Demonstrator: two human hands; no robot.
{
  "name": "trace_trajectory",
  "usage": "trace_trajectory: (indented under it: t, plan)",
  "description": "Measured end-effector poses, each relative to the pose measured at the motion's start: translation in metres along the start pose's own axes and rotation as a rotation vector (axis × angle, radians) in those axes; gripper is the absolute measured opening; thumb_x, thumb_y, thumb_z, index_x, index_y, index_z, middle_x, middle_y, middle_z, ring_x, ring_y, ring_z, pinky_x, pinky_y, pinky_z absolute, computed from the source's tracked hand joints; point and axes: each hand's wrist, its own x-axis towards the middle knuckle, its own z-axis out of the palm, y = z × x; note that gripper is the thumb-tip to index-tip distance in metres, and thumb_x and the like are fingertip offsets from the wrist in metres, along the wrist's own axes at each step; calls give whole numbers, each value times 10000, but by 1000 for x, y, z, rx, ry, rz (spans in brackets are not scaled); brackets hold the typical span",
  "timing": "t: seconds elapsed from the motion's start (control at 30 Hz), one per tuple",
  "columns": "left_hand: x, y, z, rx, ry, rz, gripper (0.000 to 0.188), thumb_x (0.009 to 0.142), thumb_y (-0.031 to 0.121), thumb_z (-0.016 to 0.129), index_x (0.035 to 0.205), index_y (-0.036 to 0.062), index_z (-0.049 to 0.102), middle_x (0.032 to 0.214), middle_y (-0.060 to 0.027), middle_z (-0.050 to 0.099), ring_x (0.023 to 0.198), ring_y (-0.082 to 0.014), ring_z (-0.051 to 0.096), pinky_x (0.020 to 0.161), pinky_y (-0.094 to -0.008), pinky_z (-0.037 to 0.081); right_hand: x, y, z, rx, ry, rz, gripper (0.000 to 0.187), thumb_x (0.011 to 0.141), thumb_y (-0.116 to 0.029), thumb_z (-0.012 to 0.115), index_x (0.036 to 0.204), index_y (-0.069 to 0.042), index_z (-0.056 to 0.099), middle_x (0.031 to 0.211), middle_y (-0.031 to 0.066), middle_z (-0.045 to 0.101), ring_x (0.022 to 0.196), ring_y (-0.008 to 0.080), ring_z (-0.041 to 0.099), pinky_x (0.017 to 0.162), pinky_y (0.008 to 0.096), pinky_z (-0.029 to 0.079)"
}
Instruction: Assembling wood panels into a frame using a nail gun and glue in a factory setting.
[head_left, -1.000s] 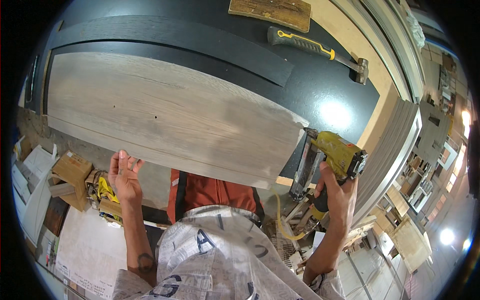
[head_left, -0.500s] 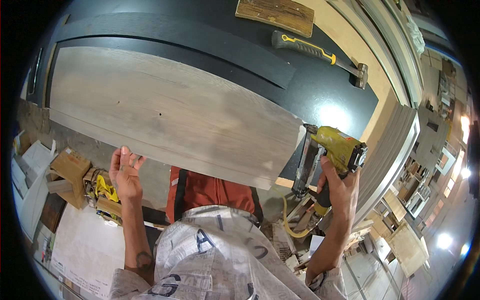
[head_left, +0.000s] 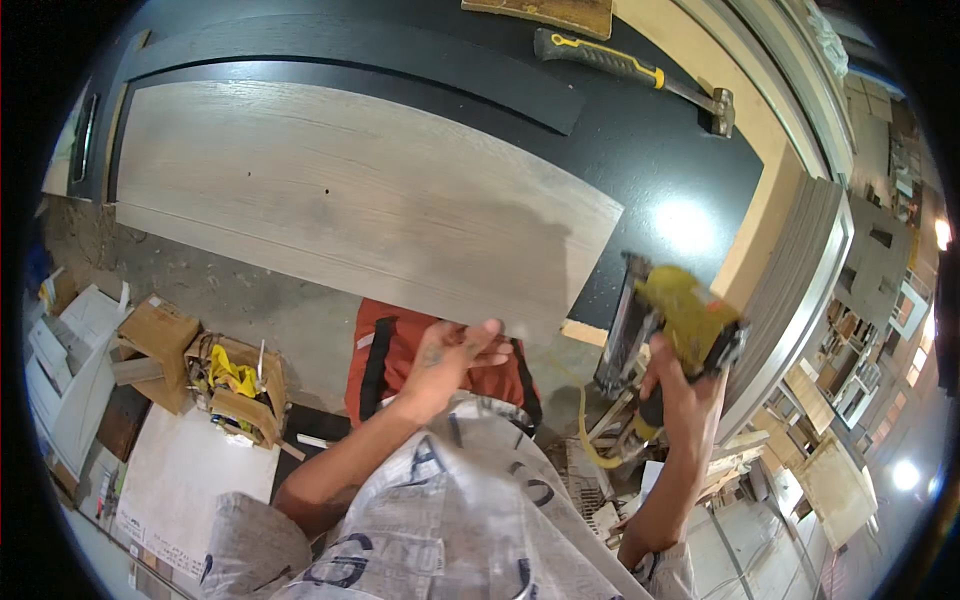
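Note:
A long grey wood-grain board (head_left: 370, 185) lies on a dark panel (head_left: 610, 170), its near edge toward me. My right hand (head_left: 685, 390) grips a yellow-green nail gun (head_left: 690, 310) by its handle; the tool is slightly blurred and stands off the board's right end. From its grip a yellow air hose (head_left: 588, 425) curves down. My left hand (head_left: 450, 360) is in front of my body, just below the board's near edge, with fingers stretched out and nothing held. An orange-red apron (head_left: 400, 350) with black straps shows behind it.
A hammer (head_left: 640, 75) with a black and yellow handle lies on the panel's far side, beside a brown wood piece (head_left: 550, 12). Stacked grey panels (head_left: 800, 270) stand at the right. Cardboard boxes (head_left: 160, 345) and a yellow cloth (head_left: 232, 372) sit low at the left.
My left hand has moved right from the board's near left edge to in front of my body. The nail gun has shifted slightly right and down, away from the board's end.

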Motion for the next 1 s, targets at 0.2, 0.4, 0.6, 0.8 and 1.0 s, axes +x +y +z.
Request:
trace_trajectory:
  t: [0.2,0.4,0.6,0.8,1.0]
  plan:
    - [4,-9,2,48,-76,37,362,950,274,635,1019,-82,632,950,-158,691,862,-199,675,810,-313,561,-57,66,0,9,-118,107,288,815,-99,724,1040,41,611,761,59,619,636,141,579,572,287,455]
    - [6,-15,1,4,-82,46,280,962,214,618,1059,-48,630,956,-110,683,885,-161,658,804,-285,543,-71,77,26,-270,-161,-154,226,802,-171,709,930,14,678,820,136,699,751,305,683,705,382,524]
    - [5,-16,3,2,-82,72,255,973,187,598,1068,-48,624,964,-99,682,870,-144,650,805,-281,539,-75,90,32,-287,-93,-162,194,789,-163,706,891,2,691,785,144,699,719,329,688,670,400,526]
    - [4,-17,3,-4,-60,74,267,967,203,611,1028,-56,629,944,-105,682,861,-139,650,814,-277,542,-72,79,34,-266,-105,-182,206,787,-169,710,886,10,688,793,150,700,743,331,692,684,400,529]
    - [6,-19,1,5,-58,67,286,957,222,628,989,-62,636,899,-109,689,828,-140,658,809,-274,547,-72,79,35,-271,-99,-176,210,791,-170,708,882,17,684,783,165,694,722,336,692,663,397,530]
